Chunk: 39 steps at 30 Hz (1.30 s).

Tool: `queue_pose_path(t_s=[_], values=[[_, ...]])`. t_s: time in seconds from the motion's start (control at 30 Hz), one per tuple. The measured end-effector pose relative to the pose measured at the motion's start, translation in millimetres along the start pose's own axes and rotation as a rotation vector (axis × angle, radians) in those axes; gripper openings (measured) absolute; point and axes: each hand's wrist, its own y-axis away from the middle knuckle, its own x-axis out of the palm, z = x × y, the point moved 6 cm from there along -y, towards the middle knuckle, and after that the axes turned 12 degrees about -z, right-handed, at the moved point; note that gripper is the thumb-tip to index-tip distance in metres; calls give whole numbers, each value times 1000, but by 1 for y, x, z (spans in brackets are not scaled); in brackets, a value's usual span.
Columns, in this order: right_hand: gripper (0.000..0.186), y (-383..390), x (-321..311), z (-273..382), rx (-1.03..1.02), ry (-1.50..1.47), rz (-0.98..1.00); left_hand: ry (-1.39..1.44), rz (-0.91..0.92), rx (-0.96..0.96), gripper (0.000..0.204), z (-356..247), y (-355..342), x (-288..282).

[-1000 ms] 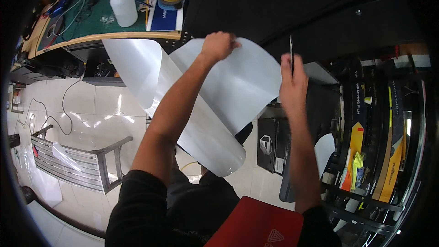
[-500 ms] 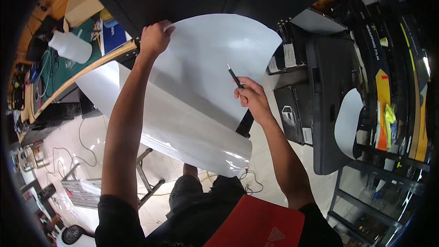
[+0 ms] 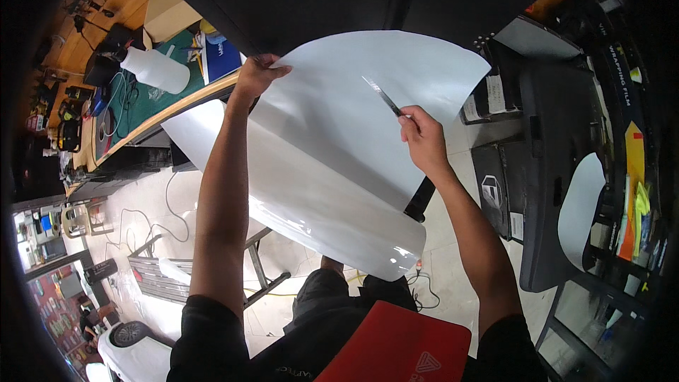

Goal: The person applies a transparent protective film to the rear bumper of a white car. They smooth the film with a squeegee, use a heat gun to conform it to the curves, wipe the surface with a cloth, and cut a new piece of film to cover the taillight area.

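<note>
As left fingers [image 3: 281,71] pinch white film [image 3: 322,110], right fingers [image 3: 411,111] grip knife [image 3: 385,98], green-topped workbench [image 3: 143,109], pale floor [image 3: 449,269]

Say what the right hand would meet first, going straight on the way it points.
Probably the white sheet: the right hand points a slim tool up-left across it, though their gap in depth is unclear.

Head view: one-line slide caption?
Left grip on the edge of a white sheet, right grip on a slim tool held over it.
</note>
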Motion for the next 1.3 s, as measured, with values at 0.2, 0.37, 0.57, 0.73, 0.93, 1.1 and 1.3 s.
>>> queue_pose_path(t_s=[0.2, 0.37, 0.57, 0.73, 0.93, 1.1, 1.3], values=[[10, -22, 58, 21, -231, 50, -61, -140, 34, -89, 41, -31, 22, 7], [10, -45, 126, 70, -616, 303, -67, -17, -125, -177, 31, 4, 26, 3], [9, -80, 168, 78, -699, 534, 43, 113, -138, -132, 15, -20, 29, -1], [11, -85, 180, 87, -692, 582, 89, 23, -233, -92, 13, -35, 37, -6], [13, -87, 177, 92, -623, 517, 35, 67, -297, -114, 15, -27, 42, -7], [13, -87, 177, 93, -636, 580, 96, 115, -335, -86, 15, -22, 43, -6], [15, -85, 172, 98, -646, 658, 122, 81, -355, -72, 15, -32, 49, -6]])
